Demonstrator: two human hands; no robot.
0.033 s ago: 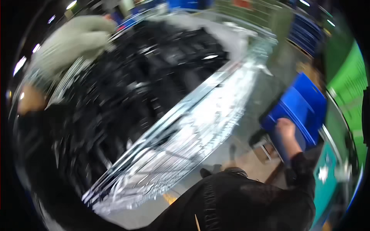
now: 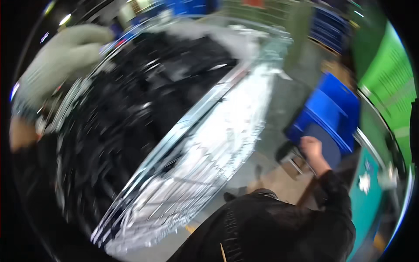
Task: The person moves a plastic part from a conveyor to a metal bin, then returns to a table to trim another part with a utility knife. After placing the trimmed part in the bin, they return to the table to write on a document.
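My left hand (image 2: 65, 56), in a pale grey work glove, is over the far-left rim of a large wire mesh crate (image 2: 192, 118). Its fingers reach forward, apart from one another, and nothing shows in them; motion blurs whether they touch the rim. Inside the crate lies a heap of black, glossy parts (image 2: 131, 100), too smeared to name, within a whitish plastic liner (image 2: 231, 113). On the other side, my bare right hand (image 2: 311, 148) is closed in front of a dark round stool seat (image 2: 325, 142). What its curled fingers hold, if anything, is hidden.
Beyond the right hand stands a blue plastic bin (image 2: 334, 102). A green panel (image 2: 388, 78) and a teal surface (image 2: 364, 192) line the right side. Farther back are dark blue stacked crates (image 2: 329, 28) and blue containers (image 2: 187, 6).
The whole view has shifted, so the crate and bin appear a little farther left. My right hand has moved slightly off the bin's edge, over the round seat. The left glove keeps its pose.
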